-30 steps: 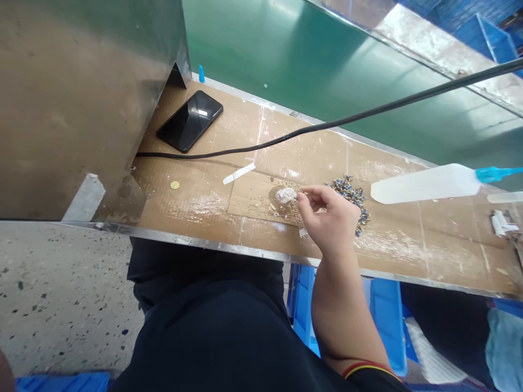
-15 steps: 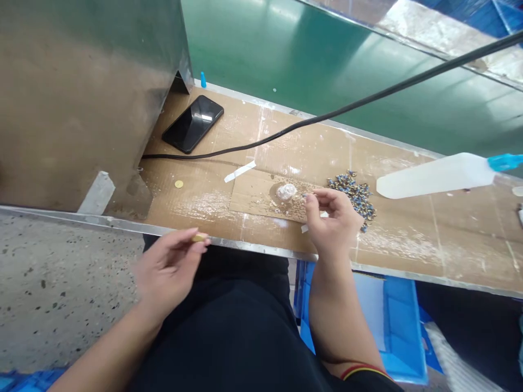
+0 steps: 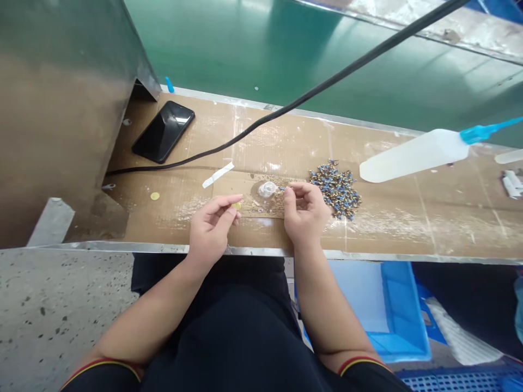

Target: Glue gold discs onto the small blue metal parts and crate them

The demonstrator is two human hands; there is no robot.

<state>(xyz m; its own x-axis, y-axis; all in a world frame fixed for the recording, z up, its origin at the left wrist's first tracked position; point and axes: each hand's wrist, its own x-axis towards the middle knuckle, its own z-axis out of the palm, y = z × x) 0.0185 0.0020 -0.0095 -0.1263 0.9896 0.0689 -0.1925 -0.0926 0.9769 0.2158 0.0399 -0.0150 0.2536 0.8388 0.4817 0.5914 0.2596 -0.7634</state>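
Between its thumb and fingers my left hand (image 3: pixel 212 224) pinches a small yellow disc (image 3: pixel 237 206), just above the front part of the cardboard-covered bench. My right hand (image 3: pixel 305 211) pinches a small part with a blue bit (image 3: pixel 281 188), close to the right side of a clear glossy blob (image 3: pixel 267 189). That blob sits on a stained cardboard piece (image 3: pixel 224 187). Right beside my right hand lies a heap of small blue and brass-coloured parts (image 3: pixel 337 188). Another yellow disc (image 3: pixel 154 196) lies flat at the left.
A black phone (image 3: pixel 163 132) lies at the back left, near a metal box (image 3: pixel 61 120). A black cable (image 3: pixel 261 124) crosses the bench. On the right lies a white bottle (image 3: pixel 414 156) with a blue nozzle. A blue bin (image 3: pixel 404 305) is below the bench edge.
My left hand has moved right and over the bench with the yellow disc. My right hand has come closer to the clear blob, still pinching the small part. The camera view has shifted.
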